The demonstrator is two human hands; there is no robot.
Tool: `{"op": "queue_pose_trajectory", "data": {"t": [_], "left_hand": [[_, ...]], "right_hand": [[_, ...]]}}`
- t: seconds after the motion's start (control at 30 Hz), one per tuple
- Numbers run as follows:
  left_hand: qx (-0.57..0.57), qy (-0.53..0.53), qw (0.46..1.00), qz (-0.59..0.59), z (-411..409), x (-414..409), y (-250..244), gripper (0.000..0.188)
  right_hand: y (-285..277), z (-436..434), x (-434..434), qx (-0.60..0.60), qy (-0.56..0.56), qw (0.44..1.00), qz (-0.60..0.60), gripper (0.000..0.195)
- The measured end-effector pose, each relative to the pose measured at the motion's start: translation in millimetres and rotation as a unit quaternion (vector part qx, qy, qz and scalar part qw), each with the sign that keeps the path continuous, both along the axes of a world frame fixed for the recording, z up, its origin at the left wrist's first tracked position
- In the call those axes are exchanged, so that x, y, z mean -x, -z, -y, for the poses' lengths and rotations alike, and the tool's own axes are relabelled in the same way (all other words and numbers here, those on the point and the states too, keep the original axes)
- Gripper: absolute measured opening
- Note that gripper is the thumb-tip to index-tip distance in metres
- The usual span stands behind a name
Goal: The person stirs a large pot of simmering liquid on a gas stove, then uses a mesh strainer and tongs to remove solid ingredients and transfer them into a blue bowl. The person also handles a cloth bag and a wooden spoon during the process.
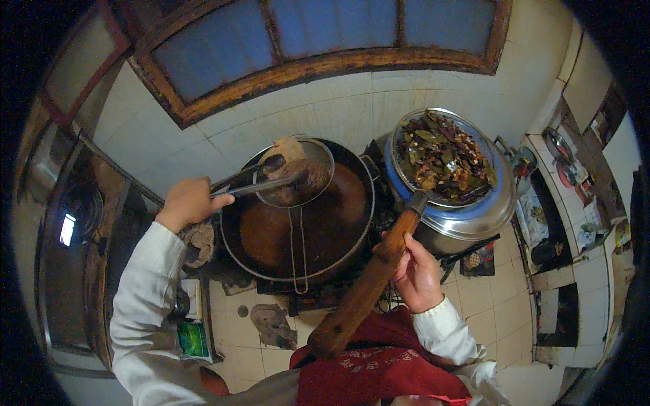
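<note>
My left hand (190, 203) holds metal tongs (238, 189), their tips at a piece of meat (287, 155) in a wire strainer (294, 203). That strainer sits over a large round pot (373, 203) of reddish-brown liquid, its long wire handle lying across the near rim. In my right hand (419, 274) is the thick wooden handle (365, 284) of a wide strainer or skimmer (431, 200). Its round head, heaped with dried leaves and spices (444, 152), rests over a blue-rimmed vessel on a shiny metal pot (472, 233) at the right.
A tiled wall with a wood-framed window (335, 66) stands behind the pots. Rumpled cloths lie left of the large pot (200, 243) and on the tiled floor (274, 325). A tiled counter (563, 203) with bowls and packets runs along the right. A lit screen (67, 230) shows at far left.
</note>
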State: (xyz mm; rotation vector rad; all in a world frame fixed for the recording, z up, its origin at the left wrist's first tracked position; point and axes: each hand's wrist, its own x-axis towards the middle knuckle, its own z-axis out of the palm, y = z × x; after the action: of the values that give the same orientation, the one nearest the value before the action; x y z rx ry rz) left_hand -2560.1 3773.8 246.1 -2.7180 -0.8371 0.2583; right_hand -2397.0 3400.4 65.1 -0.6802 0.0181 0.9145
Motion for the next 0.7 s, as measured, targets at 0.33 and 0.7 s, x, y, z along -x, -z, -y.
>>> {"op": "queue_pose_trajectory", "data": {"t": [0.33, 0.7], "left_hand": [[0.533, -0.067, 0.806, 0.247, 126, -13, 19, 0.031], [0.562, 0.230, 0.757, 0.241, 216, -104, 12, 0.049]], "right_hand": [[-23, 3, 3, -0.005, -0.039, 0.999, 0.015, 0.044], [-24, 43, -9, 0.123, -0.030, 0.974, 0.188, 0.050]]}}
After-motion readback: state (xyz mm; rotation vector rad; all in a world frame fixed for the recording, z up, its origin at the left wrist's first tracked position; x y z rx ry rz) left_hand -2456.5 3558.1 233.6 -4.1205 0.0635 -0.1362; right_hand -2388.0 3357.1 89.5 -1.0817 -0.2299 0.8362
